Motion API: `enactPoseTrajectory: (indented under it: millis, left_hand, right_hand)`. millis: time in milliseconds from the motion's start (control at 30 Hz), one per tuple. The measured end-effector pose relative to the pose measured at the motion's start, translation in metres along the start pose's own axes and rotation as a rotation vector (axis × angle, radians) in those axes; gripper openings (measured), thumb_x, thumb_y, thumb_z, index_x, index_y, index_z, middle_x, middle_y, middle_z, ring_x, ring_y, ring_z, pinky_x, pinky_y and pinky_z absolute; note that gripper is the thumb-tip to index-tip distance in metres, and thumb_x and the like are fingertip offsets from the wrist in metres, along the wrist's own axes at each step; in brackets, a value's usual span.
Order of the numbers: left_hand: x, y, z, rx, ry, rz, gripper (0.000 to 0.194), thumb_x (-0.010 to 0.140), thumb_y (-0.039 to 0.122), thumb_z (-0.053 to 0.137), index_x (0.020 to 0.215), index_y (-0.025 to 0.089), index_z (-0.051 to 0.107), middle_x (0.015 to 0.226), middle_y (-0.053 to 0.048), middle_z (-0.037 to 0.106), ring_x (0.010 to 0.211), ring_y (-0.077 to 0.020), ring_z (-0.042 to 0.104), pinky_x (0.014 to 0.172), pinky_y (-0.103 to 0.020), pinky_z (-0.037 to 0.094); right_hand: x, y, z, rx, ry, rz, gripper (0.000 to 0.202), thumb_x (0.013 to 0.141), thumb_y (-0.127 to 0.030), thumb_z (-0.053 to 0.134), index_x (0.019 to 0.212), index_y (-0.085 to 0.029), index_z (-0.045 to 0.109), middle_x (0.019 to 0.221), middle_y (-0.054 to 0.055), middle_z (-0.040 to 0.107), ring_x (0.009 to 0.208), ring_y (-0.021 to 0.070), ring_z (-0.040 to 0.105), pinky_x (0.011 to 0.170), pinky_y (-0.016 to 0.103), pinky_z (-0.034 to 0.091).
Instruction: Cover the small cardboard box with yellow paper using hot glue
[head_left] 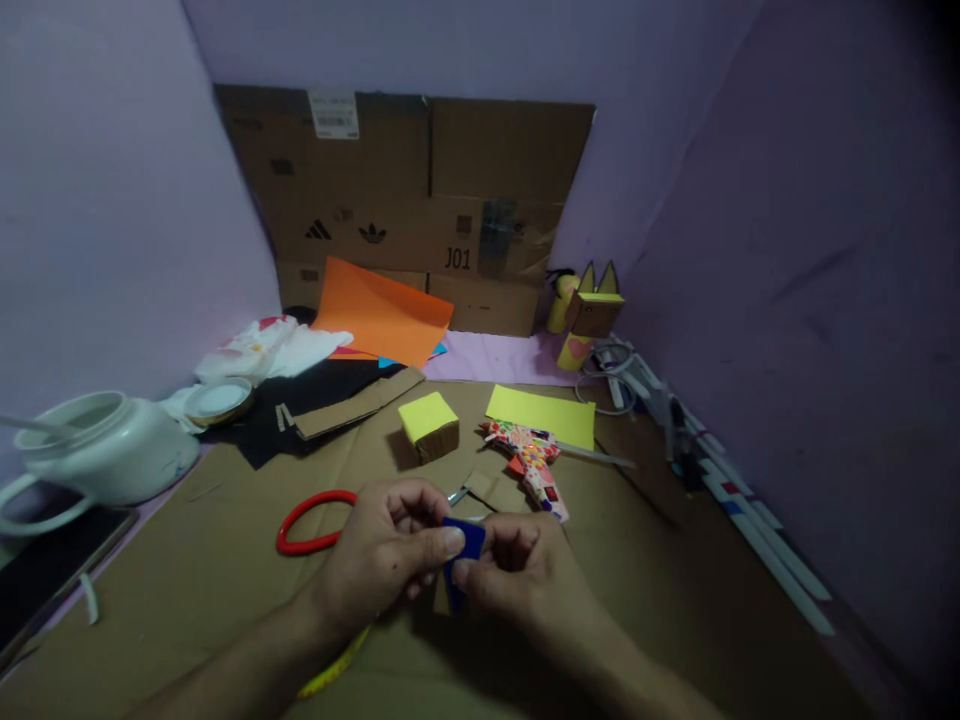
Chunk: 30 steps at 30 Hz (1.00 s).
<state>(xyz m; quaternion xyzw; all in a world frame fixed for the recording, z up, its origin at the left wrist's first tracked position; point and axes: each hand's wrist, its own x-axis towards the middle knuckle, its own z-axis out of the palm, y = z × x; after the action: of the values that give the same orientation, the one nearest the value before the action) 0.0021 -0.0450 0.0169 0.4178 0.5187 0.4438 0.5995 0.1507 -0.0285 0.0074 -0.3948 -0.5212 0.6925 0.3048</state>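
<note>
Between both hands, low in the middle of the head view, is a small folded dark blue piece, with brown cardboard showing at its lower edge. My left hand is closed on its left side, thumb pressed on the front. From the right, my right hand pinches the same piece with thumb and fingers. Red-handled scissors lie beyond my left hand, partly hidden by it. A cardboard cube with a yellow top stands just behind the hands. To its right rests a flower-patterned glue gun with a glue stick in it.
Yellow paper, a cardboard strip and orange paper lie farther back. A white teapot-like pot stands left, by a phone. A cardboard figure and several glue sticks are right. Yellow measuring tape lies near.
</note>
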Motion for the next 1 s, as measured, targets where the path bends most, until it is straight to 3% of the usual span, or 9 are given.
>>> enactPoseTrajectory:
  millis: [233, 367, 533, 733, 800, 900, 1000]
  left_hand:
    - [0.002, -0.003, 0.003, 0.047, 0.022, 0.005, 0.028, 0.059, 0.033, 0.073, 0.064, 0.015, 0.053, 0.037, 0.006, 0.047, 0.030, -0.0043, 0.037, 0.031, -0.014, 0.028]
    - [0.002, -0.001, 0.005, 0.076, 0.031, 0.010, 0.025, 0.059, 0.031, 0.072, 0.065, 0.015, 0.054, 0.039, 0.005, 0.050, 0.030, -0.0047, 0.038, 0.031, -0.015, 0.028]
    - [0.001, 0.004, 0.002, 0.106, 0.036, 0.025, 0.022, 0.058, 0.028, 0.071, 0.063, 0.014, 0.055, 0.041, 0.005, 0.049, 0.033, -0.0049, 0.038, 0.033, -0.015, 0.028]
    - [0.004, 0.006, 0.003, 0.135, 0.027, 0.030, 0.021, 0.057, 0.028, 0.069, 0.063, 0.014, 0.054, 0.045, 0.005, 0.050, 0.034, -0.0047, 0.038, 0.034, -0.017, 0.029]
    - [0.007, 0.009, 0.002, 0.146, -0.005, 0.018, 0.024, 0.060, 0.031, 0.068, 0.068, 0.014, 0.055, 0.049, 0.004, 0.051, 0.034, -0.0051, 0.039, 0.034, -0.018, 0.031]
    - [0.009, 0.017, -0.006, 0.160, -0.044, 0.076, 0.039, 0.063, 0.038, 0.068, 0.091, 0.013, 0.057, 0.069, -0.001, 0.057, 0.044, -0.0076, 0.046, 0.039, -0.020, 0.037]
    - [-0.005, 0.022, -0.022, 0.353, 0.077, 0.234, 0.037, 0.074, 0.039, 0.058, 0.103, 0.017, 0.054, 0.082, -0.003, 0.058, 0.064, -0.0131, 0.056, 0.053, -0.023, 0.044]
  right_hand:
    - [0.003, 0.003, -0.003, 0.039, -0.028, 0.027, 0.026, 0.055, -0.033, 0.072, 0.052, -0.014, 0.054, 0.046, -0.003, 0.051, 0.040, 0.0059, 0.039, 0.042, 0.020, 0.029]
    - [0.004, 0.005, -0.005, -0.005, -0.023, -0.005, 0.024, 0.060, -0.032, 0.068, 0.053, -0.012, 0.056, 0.046, -0.003, 0.049, 0.041, 0.0053, 0.035, 0.042, 0.020, 0.026]
    - [0.004, 0.005, -0.005, 0.028, -0.064, -0.021, 0.021, 0.060, -0.029, 0.069, 0.055, -0.012, 0.058, 0.049, -0.004, 0.049, 0.044, 0.0051, 0.036, 0.043, 0.019, 0.027]
    - [0.004, 0.006, -0.003, 0.058, -0.026, -0.003, 0.019, 0.058, -0.028, 0.072, 0.057, -0.011, 0.064, 0.048, -0.002, 0.055, 0.042, 0.0054, 0.042, 0.044, 0.018, 0.032]
    - [0.005, 0.006, -0.004, 0.086, -0.006, -0.015, 0.020, 0.057, -0.029, 0.074, 0.058, -0.011, 0.066, 0.048, -0.001, 0.057, 0.042, 0.0065, 0.046, 0.044, 0.019, 0.036]
    - [0.008, 0.005, -0.011, 0.212, 0.071, -0.041, 0.020, 0.054, -0.029, 0.078, 0.059, -0.012, 0.068, 0.049, 0.000, 0.061, 0.042, 0.0080, 0.052, 0.045, 0.019, 0.042]
    - [0.012, 0.000, -0.021, 0.384, 0.197, -0.054, 0.022, 0.049, -0.027, 0.081, 0.059, -0.013, 0.068, 0.050, -0.001, 0.063, 0.043, 0.0081, 0.053, 0.045, 0.019, 0.046]
